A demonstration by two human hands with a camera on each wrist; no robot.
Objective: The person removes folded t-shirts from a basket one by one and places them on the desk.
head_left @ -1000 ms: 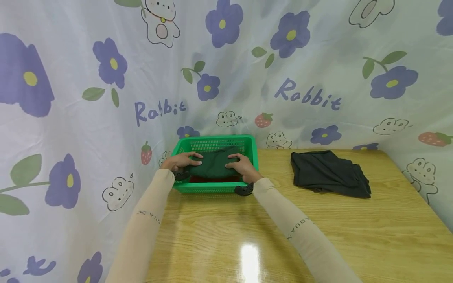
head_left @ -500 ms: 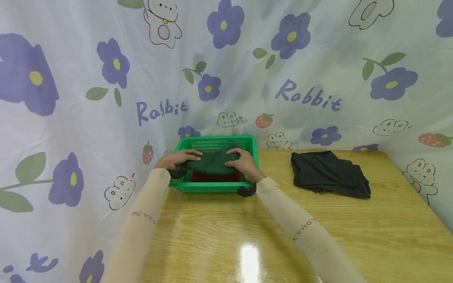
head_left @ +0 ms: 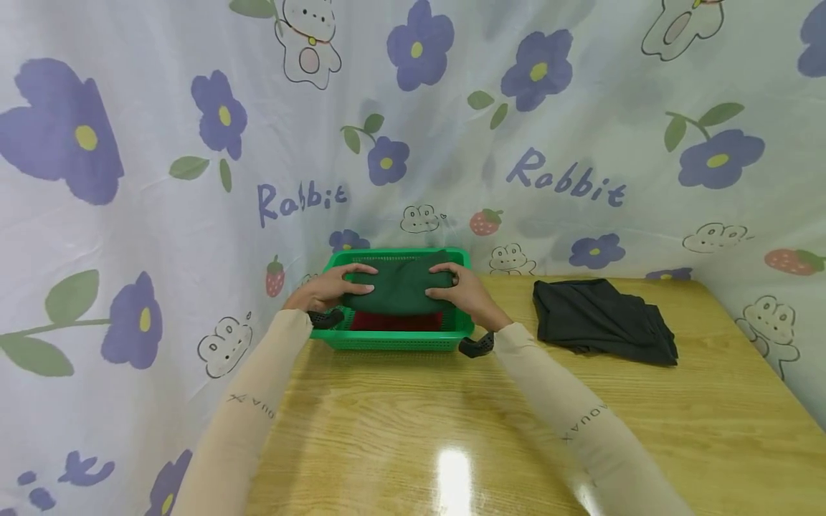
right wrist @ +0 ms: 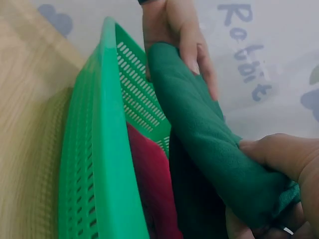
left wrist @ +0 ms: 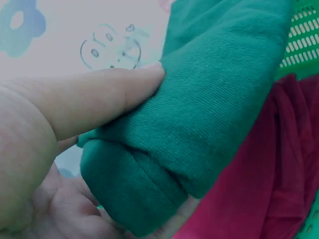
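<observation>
Cloth point(head_left: 400, 290), dark green and folded into a thick bundle, is stretched between the two hands on my head feed. The left hand point(head_left: 325, 290) pinches its left end: from that wrist I see the thumb pressed on the upper face, with fingers under the fold. At the other end I have the right hand point(head_left: 470, 295) pinching likewise, thumb above and fingers beneath. Directly below both hands is a green plastic basket point(head_left: 393, 343) with slotted walls, and the bundle is held over it. Inside, under the bundle, I make out a red cloth point(head_left: 393, 322). A black strap point(head_left: 476, 347) sits at the right wrist, just beside the basket's corner. Well apart from the right hand, off to its right, a folded black garment point(head_left: 603, 319) lies on the wood-grain table point(head_left: 387, 416). Beyond both hands I get a white curtain point(head_left: 464, 158) printed with flowers and "Rabbit".
</observation>
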